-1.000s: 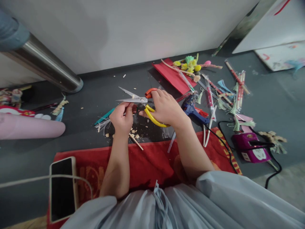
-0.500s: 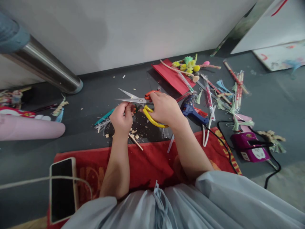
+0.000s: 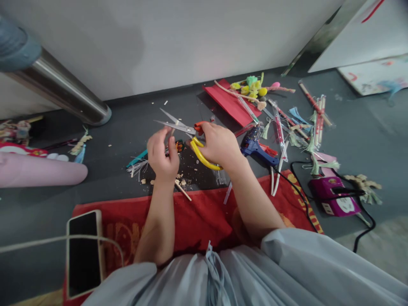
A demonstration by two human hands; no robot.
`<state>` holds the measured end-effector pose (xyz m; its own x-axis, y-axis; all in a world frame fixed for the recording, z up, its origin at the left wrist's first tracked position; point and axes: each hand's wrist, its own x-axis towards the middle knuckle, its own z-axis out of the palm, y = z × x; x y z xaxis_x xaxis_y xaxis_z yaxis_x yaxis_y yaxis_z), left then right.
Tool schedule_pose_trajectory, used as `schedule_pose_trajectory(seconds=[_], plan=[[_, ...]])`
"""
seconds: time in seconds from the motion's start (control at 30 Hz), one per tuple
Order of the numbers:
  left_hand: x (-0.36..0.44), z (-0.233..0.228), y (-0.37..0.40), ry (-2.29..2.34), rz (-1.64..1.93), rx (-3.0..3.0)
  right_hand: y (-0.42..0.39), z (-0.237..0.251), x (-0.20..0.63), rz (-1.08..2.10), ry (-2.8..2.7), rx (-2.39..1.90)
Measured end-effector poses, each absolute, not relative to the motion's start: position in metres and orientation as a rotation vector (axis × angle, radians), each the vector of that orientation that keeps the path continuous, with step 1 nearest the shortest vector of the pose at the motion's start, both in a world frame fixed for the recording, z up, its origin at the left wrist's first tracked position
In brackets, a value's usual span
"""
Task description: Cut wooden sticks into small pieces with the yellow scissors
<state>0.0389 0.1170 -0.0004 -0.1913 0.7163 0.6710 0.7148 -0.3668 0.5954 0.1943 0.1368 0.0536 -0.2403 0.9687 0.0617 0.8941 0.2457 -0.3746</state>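
My right hand (image 3: 219, 144) is closed around the handles of a pair of scissors (image 3: 190, 130), one orange and one yellow. Their metal blades point left and stand apart. Just below the blades, my left hand (image 3: 162, 153) has its thumb and forefinger bent toward each other. A small pale stick (image 3: 173, 131) shows at those fingertips, reaching up to the blades. Close to the left thumb is a small dark piece with an orange pattern (image 3: 180, 145); whether it touches the hand I cannot tell. A thin wooden stick (image 3: 183, 191) and crumbs lie below the hands.
A blue glue gun (image 3: 259, 151) lies right of my right hand, its black cord running to a purple power block (image 3: 334, 197). Behind are a red paper envelope (image 3: 223, 100) and tasselled sticks. A phone (image 3: 84, 255) rests on the red cloth (image 3: 204, 216). Leftward lies a pink cylinder (image 3: 41, 170).
My left hand has turned and loosened, its fingers rising nearer the blades and its thumb parting from them. The scissors have tilted slightly; the orange-patterned piece shows more.
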Motion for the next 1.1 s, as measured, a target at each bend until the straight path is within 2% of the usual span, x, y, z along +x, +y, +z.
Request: schedule_pose_trajectory(seconds=[0.1, 0.27, 0.47, 0.7, 0.87, 1.1], plan=[[0.039, 0.001, 0.115, 1.824, 1.828, 2.009, 0.140, 0.052, 0.195, 0.435, -2.131, -1.768], [0.038, -0.002, 0.111, 1.730, 1.831, 2.140, 0.143, 0.047, 0.195, 0.528, -1.932, -1.752], [0.040, 0.001, 0.109, 1.804, 1.723, 2.193, 0.141, 0.040, 0.183, 0.823, -1.728, -1.607], [0.042, -0.008, 0.120, 1.409, 1.442, 2.029, 0.135, 0.023, 0.166, 1.047, -1.587, -1.392], [0.043, -0.021, 0.123, 1.110, 1.261, 1.851, 0.132, 0.023, 0.160, 1.077, -1.610, -1.478], [0.046, -0.024, 0.121, 1.025, 1.134, 1.787, 0.131, 0.028, 0.161, 0.884, -1.769, -1.584]])
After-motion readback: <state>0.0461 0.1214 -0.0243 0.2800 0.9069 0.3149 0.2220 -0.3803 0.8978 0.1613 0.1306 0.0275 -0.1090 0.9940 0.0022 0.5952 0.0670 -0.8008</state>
